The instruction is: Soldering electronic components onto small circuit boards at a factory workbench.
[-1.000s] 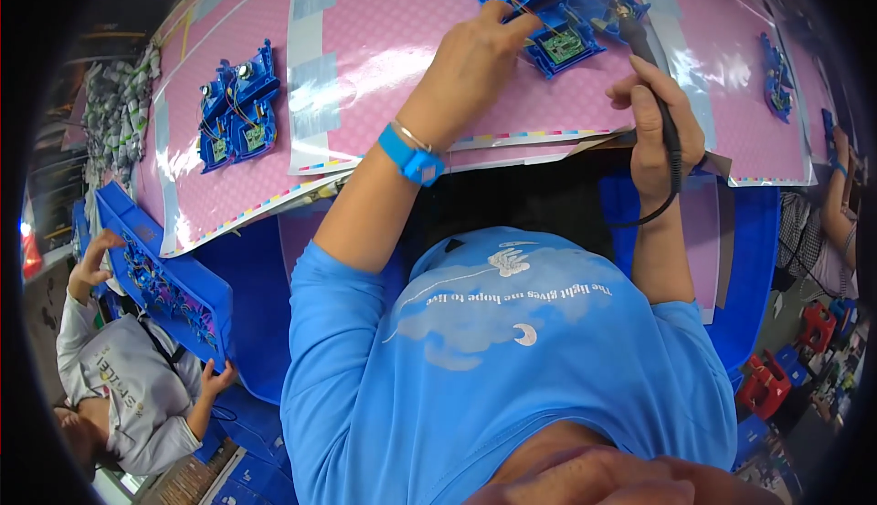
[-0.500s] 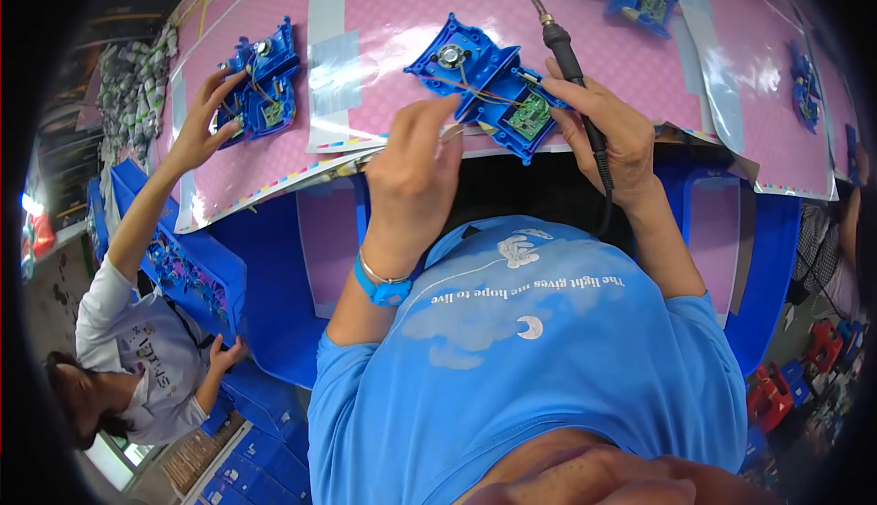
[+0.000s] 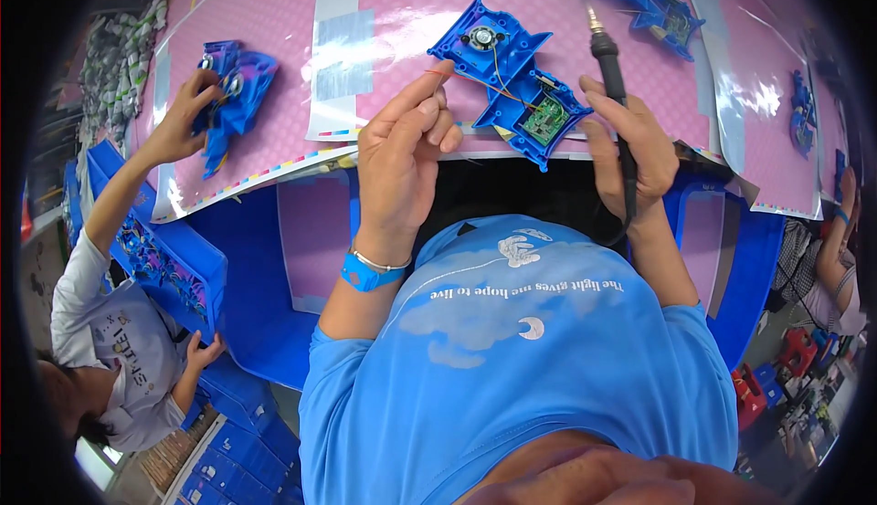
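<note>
An opened blue plastic housing (image 3: pixel 513 59) lies on the pink tabletop in front of me, its two halves side by side. The far half carries a round speaker (image 3: pixel 482 38); the near half holds a green circuit board (image 3: pixel 544 120). Thin wires run between them. My left hand (image 3: pixel 406 135) is at the housing's left, fingers mostly curled, with a thin red wire (image 3: pixel 470 78) at its index fingertip. My right hand (image 3: pixel 635 144) grips a soldering iron (image 3: pixel 610 65) with a black handle, its tip pointing up and away, apart from the board. Those fingers are right of the housing.
At the left, a co-worker's hand (image 3: pixel 187 117) holds another blue housing (image 3: pixel 242 89). More opened housings lie at the far right (image 3: pixel 671 21) and the right edge (image 3: pixel 803 112). A blue bin (image 3: pixel 215 277) of parts stands at left; bundled cables (image 3: pixel 114 76) lie beyond.
My left hand has drawn back to the left with the red wire at its fingertip. The soldering iron has shifted right, away from the board. The co-worker has lifted and tilted the left housing.
</note>
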`<state>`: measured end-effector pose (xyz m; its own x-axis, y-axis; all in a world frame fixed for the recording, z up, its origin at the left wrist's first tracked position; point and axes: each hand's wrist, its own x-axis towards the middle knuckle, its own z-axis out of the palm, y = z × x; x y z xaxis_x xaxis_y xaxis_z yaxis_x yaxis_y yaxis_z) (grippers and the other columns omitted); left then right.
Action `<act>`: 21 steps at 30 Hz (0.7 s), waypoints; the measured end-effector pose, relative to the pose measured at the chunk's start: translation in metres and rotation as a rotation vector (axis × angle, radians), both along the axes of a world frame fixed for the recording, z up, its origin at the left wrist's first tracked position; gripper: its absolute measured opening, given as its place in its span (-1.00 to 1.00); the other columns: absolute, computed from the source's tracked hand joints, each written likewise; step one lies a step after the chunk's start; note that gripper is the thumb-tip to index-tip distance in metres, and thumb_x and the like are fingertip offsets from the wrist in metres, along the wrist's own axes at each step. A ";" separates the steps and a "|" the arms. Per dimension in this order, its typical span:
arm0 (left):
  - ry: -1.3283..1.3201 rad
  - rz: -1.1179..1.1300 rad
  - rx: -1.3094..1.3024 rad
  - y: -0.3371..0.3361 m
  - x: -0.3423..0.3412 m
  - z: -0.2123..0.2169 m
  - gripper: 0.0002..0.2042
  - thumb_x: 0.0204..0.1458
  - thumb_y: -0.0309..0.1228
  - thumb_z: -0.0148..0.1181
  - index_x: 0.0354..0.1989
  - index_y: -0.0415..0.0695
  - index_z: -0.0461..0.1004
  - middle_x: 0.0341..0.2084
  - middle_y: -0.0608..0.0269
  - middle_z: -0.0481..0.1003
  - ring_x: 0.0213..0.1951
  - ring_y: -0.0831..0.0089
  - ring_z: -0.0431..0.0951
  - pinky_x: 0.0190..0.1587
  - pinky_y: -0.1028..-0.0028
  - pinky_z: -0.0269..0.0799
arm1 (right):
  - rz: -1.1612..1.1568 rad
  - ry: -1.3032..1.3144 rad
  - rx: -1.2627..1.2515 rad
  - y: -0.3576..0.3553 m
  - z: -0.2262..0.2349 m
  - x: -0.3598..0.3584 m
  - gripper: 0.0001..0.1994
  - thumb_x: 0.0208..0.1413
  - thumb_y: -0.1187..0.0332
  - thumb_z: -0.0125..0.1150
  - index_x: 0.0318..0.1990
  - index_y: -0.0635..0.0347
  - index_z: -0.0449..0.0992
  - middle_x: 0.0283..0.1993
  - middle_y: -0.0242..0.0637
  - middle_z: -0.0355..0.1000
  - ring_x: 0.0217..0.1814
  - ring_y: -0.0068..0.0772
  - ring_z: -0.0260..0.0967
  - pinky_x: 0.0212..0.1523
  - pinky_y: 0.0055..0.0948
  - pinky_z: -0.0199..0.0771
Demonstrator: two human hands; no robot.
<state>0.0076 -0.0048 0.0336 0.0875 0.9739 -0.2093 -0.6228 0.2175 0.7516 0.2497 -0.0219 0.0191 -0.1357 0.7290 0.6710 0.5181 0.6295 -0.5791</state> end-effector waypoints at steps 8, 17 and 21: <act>0.166 0.132 0.297 0.020 -0.014 0.007 -0.66 0.24 -0.57 0.17 0.19 -0.30 0.51 -0.27 0.22 0.58 -0.42 0.62 0.46 -0.39 0.61 0.42 | 0.128 0.185 -0.096 -0.010 0.029 -0.007 -0.79 0.25 0.51 0.14 -0.02 0.40 0.56 -0.35 -0.11 0.54 -0.34 -0.34 0.50 -0.30 -0.40 0.49; 1.010 0.277 0.614 0.029 0.005 -0.020 -0.58 0.18 -0.61 0.24 0.24 -0.23 0.48 -0.35 0.28 0.61 -0.43 0.63 0.57 -0.50 0.67 0.43 | 0.146 0.202 -0.037 -0.018 0.028 -0.001 -0.78 -0.03 0.56 0.23 -0.19 0.39 0.63 -0.57 -0.22 0.43 -0.62 -0.39 0.35 -0.59 -0.45 0.25; 1.152 0.347 0.733 0.027 0.008 -0.021 -0.55 0.06 -0.72 0.26 0.17 -0.26 0.48 -0.44 0.24 0.59 -0.48 0.57 0.58 -0.49 0.60 0.50 | 0.164 0.117 -0.100 -0.023 0.026 0.005 -0.77 0.21 0.40 0.16 -0.09 0.38 0.59 -0.40 -0.17 0.54 -0.54 -0.44 0.41 -0.49 -0.47 0.37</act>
<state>0.0151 0.0221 0.0123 -0.0467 0.8280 0.5588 0.4701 -0.4754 0.7436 0.2544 -0.0449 0.0452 -0.1834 0.7675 0.6142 0.3397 0.6358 -0.6931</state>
